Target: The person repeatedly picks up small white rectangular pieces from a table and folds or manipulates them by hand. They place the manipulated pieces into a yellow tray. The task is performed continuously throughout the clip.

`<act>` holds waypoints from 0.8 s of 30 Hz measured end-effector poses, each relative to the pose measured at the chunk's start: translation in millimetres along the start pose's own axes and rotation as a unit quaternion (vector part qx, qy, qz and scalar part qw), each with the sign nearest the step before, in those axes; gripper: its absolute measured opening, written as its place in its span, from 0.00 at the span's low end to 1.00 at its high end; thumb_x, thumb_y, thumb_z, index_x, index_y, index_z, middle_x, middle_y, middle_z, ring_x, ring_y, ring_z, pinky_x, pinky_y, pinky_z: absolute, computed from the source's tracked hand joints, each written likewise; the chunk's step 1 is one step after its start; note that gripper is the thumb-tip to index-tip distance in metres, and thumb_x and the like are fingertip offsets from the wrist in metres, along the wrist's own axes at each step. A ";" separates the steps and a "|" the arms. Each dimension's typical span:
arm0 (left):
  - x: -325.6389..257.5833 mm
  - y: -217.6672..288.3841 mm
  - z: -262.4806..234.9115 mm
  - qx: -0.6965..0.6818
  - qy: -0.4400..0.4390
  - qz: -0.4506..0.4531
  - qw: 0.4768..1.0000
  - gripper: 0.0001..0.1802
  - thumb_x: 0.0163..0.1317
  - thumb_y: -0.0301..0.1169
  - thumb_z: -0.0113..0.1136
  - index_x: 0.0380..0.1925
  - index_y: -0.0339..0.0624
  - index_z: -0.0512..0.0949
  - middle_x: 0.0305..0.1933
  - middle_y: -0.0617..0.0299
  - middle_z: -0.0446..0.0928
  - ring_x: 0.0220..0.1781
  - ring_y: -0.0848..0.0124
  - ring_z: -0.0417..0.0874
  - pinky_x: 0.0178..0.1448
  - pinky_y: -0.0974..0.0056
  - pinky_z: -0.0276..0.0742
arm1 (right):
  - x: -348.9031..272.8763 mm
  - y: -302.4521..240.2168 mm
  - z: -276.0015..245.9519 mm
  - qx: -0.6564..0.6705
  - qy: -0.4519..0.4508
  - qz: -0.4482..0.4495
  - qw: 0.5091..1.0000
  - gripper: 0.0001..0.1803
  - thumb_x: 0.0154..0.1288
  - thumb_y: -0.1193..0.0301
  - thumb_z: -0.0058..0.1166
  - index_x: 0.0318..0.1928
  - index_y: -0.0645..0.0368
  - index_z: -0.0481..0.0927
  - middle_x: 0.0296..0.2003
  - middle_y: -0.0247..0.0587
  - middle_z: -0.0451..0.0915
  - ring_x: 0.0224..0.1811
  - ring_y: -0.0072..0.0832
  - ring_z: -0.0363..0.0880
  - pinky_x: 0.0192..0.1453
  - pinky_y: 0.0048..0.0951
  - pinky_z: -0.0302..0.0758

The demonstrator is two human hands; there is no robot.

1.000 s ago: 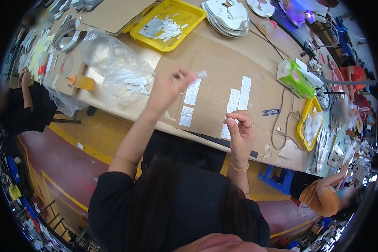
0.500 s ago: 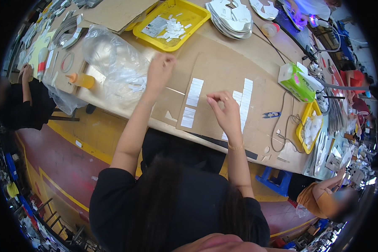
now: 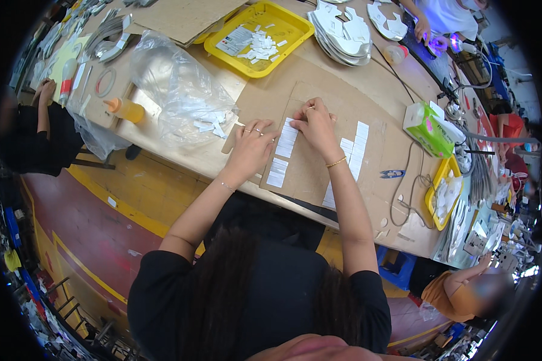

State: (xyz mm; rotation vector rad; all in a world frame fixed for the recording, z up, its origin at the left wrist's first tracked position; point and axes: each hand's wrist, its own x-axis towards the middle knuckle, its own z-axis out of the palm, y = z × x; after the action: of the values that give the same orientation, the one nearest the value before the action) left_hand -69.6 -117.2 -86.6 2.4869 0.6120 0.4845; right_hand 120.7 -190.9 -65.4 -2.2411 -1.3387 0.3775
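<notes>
A column of small white rectangular strips (image 3: 282, 153) lies flat on a brown cardboard sheet (image 3: 310, 174) near the table's front edge, and both hands are down on it. The right hand (image 3: 315, 123) has its fingers drawn together, pressing on the topmost strip; the left hand (image 3: 252, 147), rings on two fingers, rests with fingers loosely spread just beside the column on the sheet's left edge, clamped on nothing that can be made out. A second column of white strips (image 3: 350, 156) runs down the same matte sheet to the right. Left of the hands sits a crinkled clear plastic bag (image 3: 174, 90) with more white pieces inside, and beside it an orange squeeze bottle (image 3: 125, 109). Further back stands a glossy yellow tray (image 3: 256, 36) of white scraps, and a stack of white cut shapes (image 3: 342, 30). A green tissue box (image 3: 427, 127) lies to the right.
</notes>
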 end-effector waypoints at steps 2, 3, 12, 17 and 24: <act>-1.0 -0.3 0.0 0.000 -0.001 -0.002 1.000 0.18 0.55 0.27 0.61 0.47 0.50 0.81 0.59 0.60 0.72 0.64 0.61 0.67 0.64 0.54 0.57 | 1.7 0.7 0.2 0.002 -0.010 -0.002 1.000 0.09 0.52 0.67 0.68 0.30 0.57 0.83 0.42 0.34 0.74 0.49 0.32 0.74 0.55 0.42 0.57; -1.2 0.1 -0.3 0.005 -0.003 -0.003 1.000 0.18 0.55 0.27 0.61 0.48 0.50 0.81 0.59 0.60 0.72 0.64 0.61 0.67 0.63 0.54 0.57 | 2.7 0.9 0.3 0.002 -0.014 0.000 1.000 0.09 0.52 0.67 0.68 0.30 0.57 0.82 0.42 0.34 0.74 0.48 0.31 0.75 0.55 0.42 0.57; -1.2 5.0 -3.8 0.014 0.000 0.001 1.000 0.17 0.56 0.27 0.60 0.48 0.48 0.81 0.59 0.60 0.72 0.64 0.62 0.67 0.62 0.55 0.57 | 5.6 16.0 5.1 0.055 -0.028 -0.002 0.998 0.09 0.57 0.68 0.65 0.30 0.58 0.80 0.40 0.34 0.73 0.39 0.28 0.75 0.53 0.34 0.61; -0.1 6.4 -9.5 0.022 0.019 0.034 0.999 0.14 0.56 0.28 0.61 0.45 0.46 0.82 0.54 0.58 0.75 0.60 0.59 0.71 0.60 0.55 0.62 | 5.6 18.8 -3.8 0.243 0.090 0.024 0.966 0.08 0.59 0.67 0.63 0.33 0.59 0.80 0.45 0.40 0.74 0.51 0.35 0.72 0.54 0.38 0.66; -15.8 -36.0 -71.6 0.144 0.099 -0.214 0.961 0.14 0.56 0.38 0.67 0.35 0.40 0.81 0.37 0.50 0.78 0.45 0.52 0.77 0.50 0.53 0.72 | -24.0 13.6 -40.3 0.275 0.122 0.060 0.952 0.12 0.62 0.63 0.63 0.34 0.57 0.78 0.45 0.35 0.73 0.48 0.27 0.72 0.53 0.31 0.68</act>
State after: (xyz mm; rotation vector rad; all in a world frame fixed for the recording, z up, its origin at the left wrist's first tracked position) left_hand -126.6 -69.0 -53.3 2.4767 1.3499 0.5038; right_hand 138.3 -228.4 -39.6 -1.8281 -0.8417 0.4373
